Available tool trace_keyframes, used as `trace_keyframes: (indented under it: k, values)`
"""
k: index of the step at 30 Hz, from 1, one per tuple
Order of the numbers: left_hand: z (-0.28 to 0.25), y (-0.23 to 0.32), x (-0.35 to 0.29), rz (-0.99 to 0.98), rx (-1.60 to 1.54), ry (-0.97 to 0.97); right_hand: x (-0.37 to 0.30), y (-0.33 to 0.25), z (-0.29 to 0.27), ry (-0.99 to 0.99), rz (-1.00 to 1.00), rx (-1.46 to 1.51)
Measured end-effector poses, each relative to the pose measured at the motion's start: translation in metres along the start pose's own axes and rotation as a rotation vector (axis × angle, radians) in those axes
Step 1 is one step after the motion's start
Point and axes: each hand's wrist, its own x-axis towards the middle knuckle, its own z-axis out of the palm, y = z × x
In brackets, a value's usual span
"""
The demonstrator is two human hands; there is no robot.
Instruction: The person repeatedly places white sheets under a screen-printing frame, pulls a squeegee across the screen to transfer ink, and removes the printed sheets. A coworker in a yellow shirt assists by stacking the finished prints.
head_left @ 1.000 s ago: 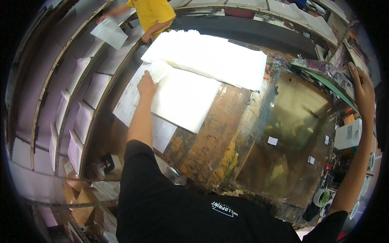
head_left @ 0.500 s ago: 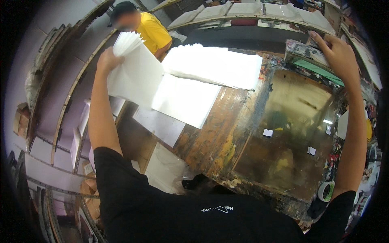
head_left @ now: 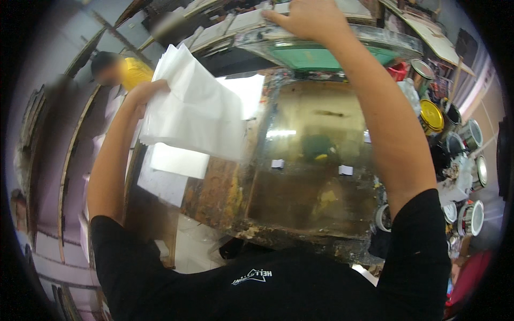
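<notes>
My left hand (head_left: 147, 93) is closed on the upper left part of a limp bundle of white sheets (head_left: 193, 107), which hangs bent and slightly blurred. White paper (head_left: 247, 88) lies partly hidden behind the bundle, and another white piece (head_left: 179, 160) shows below it. At the top edge my right hand (head_left: 313, 18) overlaps the raised bar of a green-meshed screen frame (head_left: 300, 56), apparently gripping it. Its thumb sticks out to the left; the other fingers are mostly cut off. Below the frame is a stained glass plate (head_left: 300, 187) with small white tabs (head_left: 346, 170) on it.
Paint cans (head_left: 431, 115) and other containers crowd the right side, near my right forearm. A roll of tape (head_left: 383, 218) stands at the plate's lower right corner. Racks (head_left: 75, 144) line the left. A person in a yellow shirt (head_left: 136, 73) is at the far left.
My view has swung to the right. My left hand has drawn the sheets up and across, so they now hang over the table. The right hand is still at the screen frame.
</notes>
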Motion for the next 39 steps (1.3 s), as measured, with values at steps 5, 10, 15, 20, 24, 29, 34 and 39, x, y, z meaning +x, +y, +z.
trace_keyframes:
  k: [5, 10, 15, 20, 24, 29, 34, 39]
  values:
    - [0.129, -0.008, 0.007, 0.003, -0.187, -0.263, -0.001, 0.002, -0.012, -0.024, -0.063, 0.0]
    - [0.289, -0.063, 0.057, -0.022, -0.355, -0.57, 0.005, -0.008, -0.008, -0.012, 0.011, 0.018]
    - [0.343, -0.124, 0.08, 0.126, -0.307, -0.408, 0.002, -0.015, -0.012, -0.163, 0.065, 0.056]
    - [0.332, -0.108, 0.076, 0.121, -0.245, -0.458, 0.006, -0.009, -0.017, -0.142, 0.09, -0.041]
    - [0.327, -0.115, 0.089, 0.124, -0.244, -0.502, 0.005, -0.015, -0.017, -0.174, 0.092, -0.046]
    - [0.32, -0.095, 0.075, 0.158, -0.182, -0.521, -0.003, -0.023, -0.025, -0.208, 0.138, -0.044]
    - [0.326, -0.105, 0.085, 0.152, -0.143, -0.513, 0.002, -0.019, -0.01, -0.116, 0.19, -0.081]
    - [0.326, -0.11, 0.087, 0.152, -0.09, -0.479, -0.003, -0.025, -0.018, -0.155, 0.186, -0.037]
